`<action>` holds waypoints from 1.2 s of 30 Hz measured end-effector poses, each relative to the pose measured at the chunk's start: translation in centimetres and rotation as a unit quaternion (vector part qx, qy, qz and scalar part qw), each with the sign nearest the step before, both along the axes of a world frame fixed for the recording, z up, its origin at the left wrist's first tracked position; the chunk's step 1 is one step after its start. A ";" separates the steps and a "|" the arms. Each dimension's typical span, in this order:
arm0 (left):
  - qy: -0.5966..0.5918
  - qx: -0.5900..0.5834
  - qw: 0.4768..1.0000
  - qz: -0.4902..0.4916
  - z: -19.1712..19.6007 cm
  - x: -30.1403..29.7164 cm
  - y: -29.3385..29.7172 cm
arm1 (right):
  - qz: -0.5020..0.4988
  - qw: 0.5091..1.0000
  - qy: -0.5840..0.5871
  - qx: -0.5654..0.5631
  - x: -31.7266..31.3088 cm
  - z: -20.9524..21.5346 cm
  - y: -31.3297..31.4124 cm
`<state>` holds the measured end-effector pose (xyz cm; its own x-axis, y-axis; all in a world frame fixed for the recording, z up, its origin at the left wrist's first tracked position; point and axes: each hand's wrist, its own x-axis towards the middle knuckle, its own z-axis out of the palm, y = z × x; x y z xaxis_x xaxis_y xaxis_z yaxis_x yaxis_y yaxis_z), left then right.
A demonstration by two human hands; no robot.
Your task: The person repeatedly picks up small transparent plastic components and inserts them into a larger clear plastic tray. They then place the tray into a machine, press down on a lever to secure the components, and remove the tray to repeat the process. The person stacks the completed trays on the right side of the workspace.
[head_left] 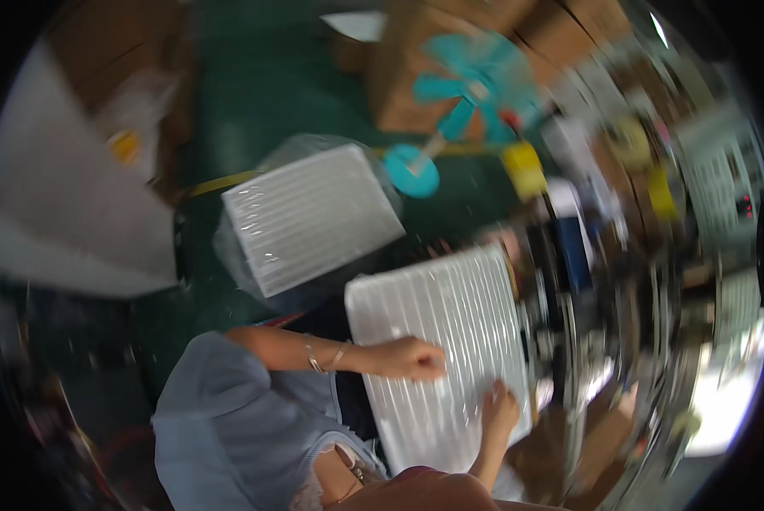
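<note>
A white ribbed tray (437, 298) with long parallel rows and a glossy surface lies in front of me. Over its middle is my left hand (409, 358), with fingers curled in and bracelets on the wrist. Near the tray's right side, my right hand (500, 409) is closed with thumb and fingers together. Anything between the fingers of either hand is too small or blurred to make out. I cannot tell whether the hands touch the tray.
A second white ribbed tray (314, 217), in clear plastic, lies beyond on the left. Behind it stands a turquoise fan (413, 172) near cardboard boxes (399, 94). A large pale panel (75, 196) is at far left. Metal rails (569, 383) and blurred equipment crowd the right.
</note>
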<state>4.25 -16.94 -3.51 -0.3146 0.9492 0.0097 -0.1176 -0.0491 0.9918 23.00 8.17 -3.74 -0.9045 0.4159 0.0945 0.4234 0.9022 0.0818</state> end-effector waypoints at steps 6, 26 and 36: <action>-0.101 0.013 0.995 -0.018 -1.2 0.5 0.4 | -0.041 0.979 0.119 -0.161 -2.1 2.8 -0.9; 0.484 0.102 0.869 0.021 5.7 -4.7 10.4 | -0.181 0.763 0.462 -0.414 2.4 3.8 1.9; 0.675 0.177 0.697 0.165 12.1 -1.9 31.2 | -0.188 0.778 0.553 -0.232 1.5 9.3 7.9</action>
